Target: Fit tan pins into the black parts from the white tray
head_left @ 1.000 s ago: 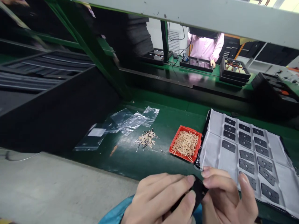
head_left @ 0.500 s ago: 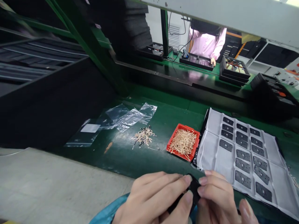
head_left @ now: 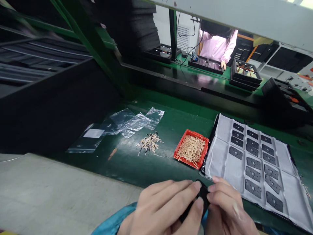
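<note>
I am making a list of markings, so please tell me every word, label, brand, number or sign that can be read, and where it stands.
No text can be read.
White label on a clear bag: too small and blurred.
Black part in the left hand: no legible marking.
Black plates: none legible.

Pink-clad person (head_left: pixel 216 46) at the back, louvred vent (head_left: pixel 183 39), stacked black trays (head_left: pixel 244 78), slanted green post (head_left: pixel 84 39)

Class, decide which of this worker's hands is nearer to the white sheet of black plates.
Right. The right hand is by the near left corner of the white sheet; the left hand is farther off, to the left of it.
</note>
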The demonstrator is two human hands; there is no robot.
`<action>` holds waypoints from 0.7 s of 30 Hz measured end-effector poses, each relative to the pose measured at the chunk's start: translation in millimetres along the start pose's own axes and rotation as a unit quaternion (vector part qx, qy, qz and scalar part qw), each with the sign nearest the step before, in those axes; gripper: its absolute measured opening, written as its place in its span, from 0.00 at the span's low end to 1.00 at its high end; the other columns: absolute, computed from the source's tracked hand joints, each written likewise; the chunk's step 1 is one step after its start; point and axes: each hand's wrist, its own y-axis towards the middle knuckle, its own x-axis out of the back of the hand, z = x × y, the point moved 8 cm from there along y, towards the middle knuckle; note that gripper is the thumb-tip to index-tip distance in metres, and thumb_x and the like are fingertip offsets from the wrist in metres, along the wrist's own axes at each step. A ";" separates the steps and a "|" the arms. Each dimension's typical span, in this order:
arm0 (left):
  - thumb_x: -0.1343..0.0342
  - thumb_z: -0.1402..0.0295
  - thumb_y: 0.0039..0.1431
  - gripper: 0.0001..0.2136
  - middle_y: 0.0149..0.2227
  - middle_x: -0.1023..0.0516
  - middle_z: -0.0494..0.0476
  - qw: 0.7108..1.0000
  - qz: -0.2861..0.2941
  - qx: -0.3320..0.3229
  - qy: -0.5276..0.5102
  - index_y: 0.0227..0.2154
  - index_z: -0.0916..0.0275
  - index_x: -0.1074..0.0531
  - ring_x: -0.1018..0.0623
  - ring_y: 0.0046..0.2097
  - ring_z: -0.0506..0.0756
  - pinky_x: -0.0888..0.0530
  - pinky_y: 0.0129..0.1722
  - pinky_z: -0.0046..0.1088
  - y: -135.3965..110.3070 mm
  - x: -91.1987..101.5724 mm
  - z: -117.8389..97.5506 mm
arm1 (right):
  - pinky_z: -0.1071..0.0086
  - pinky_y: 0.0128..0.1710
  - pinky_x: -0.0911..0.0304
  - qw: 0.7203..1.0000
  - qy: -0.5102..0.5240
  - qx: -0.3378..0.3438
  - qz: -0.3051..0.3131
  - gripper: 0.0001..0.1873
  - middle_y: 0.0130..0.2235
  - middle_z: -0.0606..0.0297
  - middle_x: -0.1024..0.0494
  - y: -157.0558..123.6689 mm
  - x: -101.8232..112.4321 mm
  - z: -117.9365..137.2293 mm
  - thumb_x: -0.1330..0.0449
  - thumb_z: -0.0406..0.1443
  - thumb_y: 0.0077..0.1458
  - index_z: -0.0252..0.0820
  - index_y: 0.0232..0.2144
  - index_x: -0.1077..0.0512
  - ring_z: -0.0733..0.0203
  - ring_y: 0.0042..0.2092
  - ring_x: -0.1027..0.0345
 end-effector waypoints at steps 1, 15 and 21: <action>0.45 0.70 0.71 0.08 0.34 0.12 0.51 1.000 0.005 0.008 -0.019 0.41 0.55 0.19 0.14 0.30 0.52 0.15 0.34 0.24 -0.9 0.6 -0.5 | 0.61 0.43 0.19 0.999 0.016 -0.015 -0.042 0.12 0.29 0.68 0.23 -4.1 1.0 -0.1 0.47 0.30 0.71 0.47 0.43 0.24 0.60 0.34 0.23; 0.44 0.70 0.71 0.09 0.38 0.11 0.55 0.997 0.015 0.016 -0.080 0.47 0.59 0.20 0.13 0.33 0.54 0.15 0.33 0.26 -6.0 -9.1 11.2 | 0.57 0.42 0.18 0.999 -0.003 0.009 -0.048 0.33 0.36 0.66 0.22 2.3 12.2 4.4 0.42 0.24 0.65 0.51 0.68 0.38 0.58 0.39 0.23; 0.52 0.70 0.76 0.13 0.34 0.13 0.55 0.997 0.036 -0.015 -0.071 0.37 0.62 0.24 0.14 0.31 0.52 0.18 0.34 0.25 5.6 -21.3 4.4 | 0.56 0.29 0.21 0.991 -0.088 0.034 0.090 0.22 0.36 0.65 0.18 -14.7 7.5 -24.5 0.38 0.27 0.59 0.57 0.52 0.24 0.51 0.37 0.20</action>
